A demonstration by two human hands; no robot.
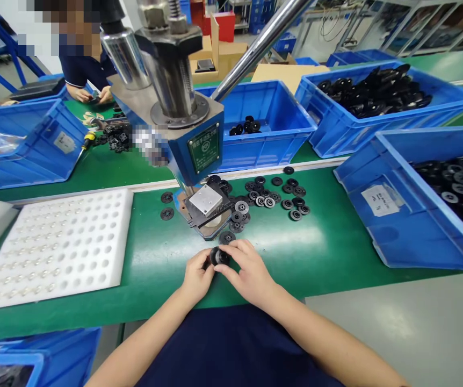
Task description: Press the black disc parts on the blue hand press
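Observation:
Both hands meet over the green tabletop, close to my body, around one round black plastic part. My left hand grips its left side with the thumb and fingers. On the other side, my right hand pinches it between thumb and fingertips. Just beyond my hands is the base of a hand press, with a silver metal block on it. Black discs lie around that base, some stacked or overlapping. The underside of the held part is hidden by my fingers.
A white foam tray with rows of holes and small pieces lies at left. Blue bins stand at right and behind, several holding black parts. The press lever slants up to the right. A co-worker handles something across the table.

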